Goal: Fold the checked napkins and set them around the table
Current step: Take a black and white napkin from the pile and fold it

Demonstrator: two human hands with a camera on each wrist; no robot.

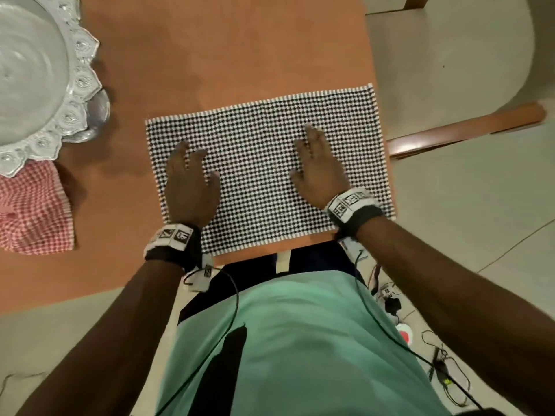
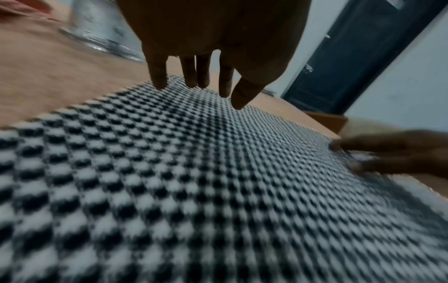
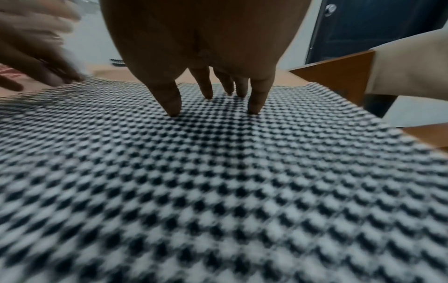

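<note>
A black-and-white checked napkin [image 1: 258, 163] lies flat on the orange-brown table [image 1: 210, 55], near its front right corner. My left hand [image 1: 189, 172] rests palm down on the napkin's left part, fingers straight and spread. On the right part my right hand [image 1: 315, 163] lies the same way, its fingers [image 3: 257, 99] touching the cloth [image 3: 218, 172]. The left wrist view shows my left fingers [image 2: 194, 76] over the napkin [image 2: 169, 181] and my right hand [image 2: 392, 153] at the right. A red-and-white checked napkin [image 1: 33, 208] lies crumpled at the table's left edge.
A large silver bowl with a scalloped rim [image 1: 39, 82] stands at the back left, partly over the red napkin. A chair with a beige seat [image 1: 444, 64] is drawn up at the table's right side. Cables and a small device [image 1: 402, 325] lie on the floor.
</note>
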